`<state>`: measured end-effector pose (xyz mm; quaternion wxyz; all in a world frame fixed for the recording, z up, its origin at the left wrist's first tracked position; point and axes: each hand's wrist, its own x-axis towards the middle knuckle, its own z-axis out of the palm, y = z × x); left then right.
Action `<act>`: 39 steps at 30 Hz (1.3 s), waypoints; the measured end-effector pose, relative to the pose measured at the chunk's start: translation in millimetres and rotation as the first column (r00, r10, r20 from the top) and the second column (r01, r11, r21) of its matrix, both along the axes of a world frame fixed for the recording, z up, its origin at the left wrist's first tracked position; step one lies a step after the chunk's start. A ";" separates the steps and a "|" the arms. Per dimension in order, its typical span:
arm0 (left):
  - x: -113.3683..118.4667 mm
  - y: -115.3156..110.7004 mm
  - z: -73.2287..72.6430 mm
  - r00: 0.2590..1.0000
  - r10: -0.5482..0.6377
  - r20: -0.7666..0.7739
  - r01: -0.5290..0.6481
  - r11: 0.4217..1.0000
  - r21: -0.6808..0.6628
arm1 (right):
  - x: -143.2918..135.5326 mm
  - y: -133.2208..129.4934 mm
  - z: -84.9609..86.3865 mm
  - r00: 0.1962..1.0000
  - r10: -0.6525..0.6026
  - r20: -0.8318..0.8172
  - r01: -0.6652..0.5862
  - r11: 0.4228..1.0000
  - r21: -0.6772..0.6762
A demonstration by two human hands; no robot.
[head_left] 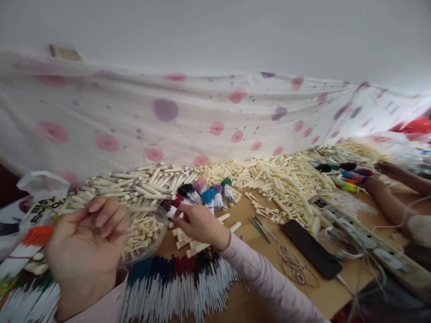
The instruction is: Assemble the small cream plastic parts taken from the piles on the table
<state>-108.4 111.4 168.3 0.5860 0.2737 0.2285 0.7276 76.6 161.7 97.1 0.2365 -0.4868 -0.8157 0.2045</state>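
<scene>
2 hands over the desk [323,291]. Left hand [88,244] is up in front, fingers curled in narrow over the palm; can't tell if anything is in it. Right hand [202,224] reaches in with fingertips close together, next to the dark red bundle [178,200] and just above the loose printed tubes [198,248]; can't tell if it grips 1. Risks: the right wrist hangs over the sorted sticks [178,287], so a low sleeve could drag the colour groups together; fingertips could knock the small tied bundles [208,197]; a left-hand swing could tip the clear bowl [164,220] of short cream parts. Loose tubes look likely to roll if bumped, and the printed heap [144,186] sits against the plain cream pile [286,172], so slippage could mix the 2. Surface: wood-toned, crowded; tweezers [260,229], a black phone [311,249] on a cable, rubber bands [292,264] and a power strip [370,242] to the right; cables could snag a sleeve. Room: spotted cloth [202,116] hangs behind, pale wall [215,36] above, lettered plastic bag [43,193] far left, another person's arms [387,193] at the right.
</scene>
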 end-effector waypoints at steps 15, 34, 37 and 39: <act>60.9 10.1 -19.8 0.843 -0.487 0.229 0.538 0.783 -0.313 | 191.0 69.3 -51.6 0.651 -0.622 0.434 0.667 0.742 0.063; 88.4 -26.3 -120.2 0.726 -0.669 0.158 0.644 0.581 -0.498 | 109.0 -117.8 -73.7 0.798 -0.184 -0.575 -0.026 0.941 -0.337; 92.2 -46.5 -141.7 0.757 -0.627 0.184 0.611 0.580 -0.539 | 97.4 -137.0 -84.1 0.709 -0.248 -0.660 -0.047 0.918 -0.394; 97.5 -58.9 -151.8 0.780 -0.594 0.198 0.590 0.592 -0.548 | 90.5 -147.3 -87.4 0.642 -0.291 -0.710 -0.064 0.902 -0.427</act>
